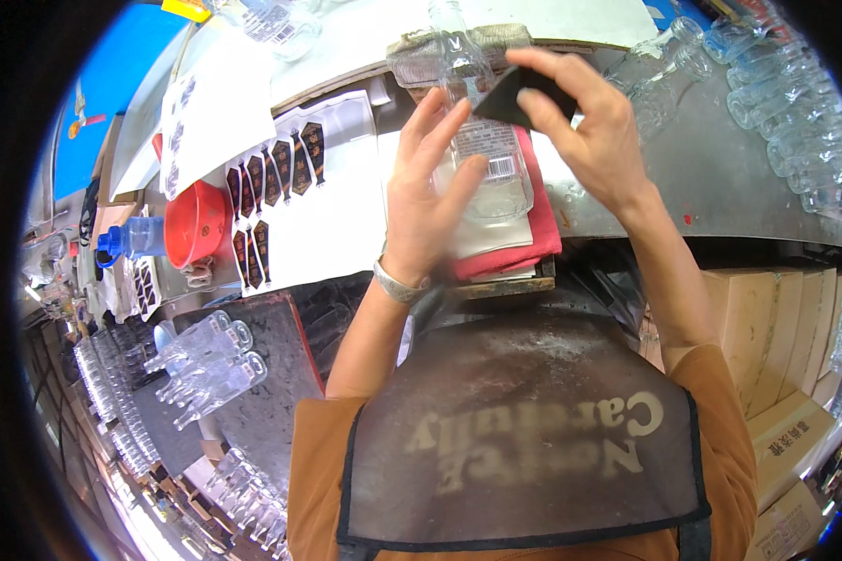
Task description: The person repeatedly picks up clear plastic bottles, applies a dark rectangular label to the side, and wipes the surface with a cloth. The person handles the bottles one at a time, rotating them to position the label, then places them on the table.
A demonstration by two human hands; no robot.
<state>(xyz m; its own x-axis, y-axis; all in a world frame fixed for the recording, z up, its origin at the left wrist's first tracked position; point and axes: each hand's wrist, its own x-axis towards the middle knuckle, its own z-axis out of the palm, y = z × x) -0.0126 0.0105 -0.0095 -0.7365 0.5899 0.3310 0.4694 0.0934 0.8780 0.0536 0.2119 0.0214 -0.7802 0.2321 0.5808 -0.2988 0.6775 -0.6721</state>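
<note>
Right hand (591, 131) had a black flat piece (526, 97) pinched between thumb and fingers, with one corner poking out toward the left hand (428, 182). That left one wasn't clutching anything as far as I could see: fingers spread, kinda blurry, over the left side of a clear bottle (505, 200). Couldn't tell if it actually touched the bottle. Said bottle lay on its side just left of the pinch and on its near side, printed label (488, 142) facing up, neck pointing away over a folded cloth (412, 64) just beyond the grip. Nearer than the pinch, under the base, was a red cloth (544, 229). Left of both hands sat a sheet of dark labels (320, 229), then a red bowl (196, 224). Right of the grip, more clear bottles (782, 103) lay on the metal tabletop (594, 208).
</note>
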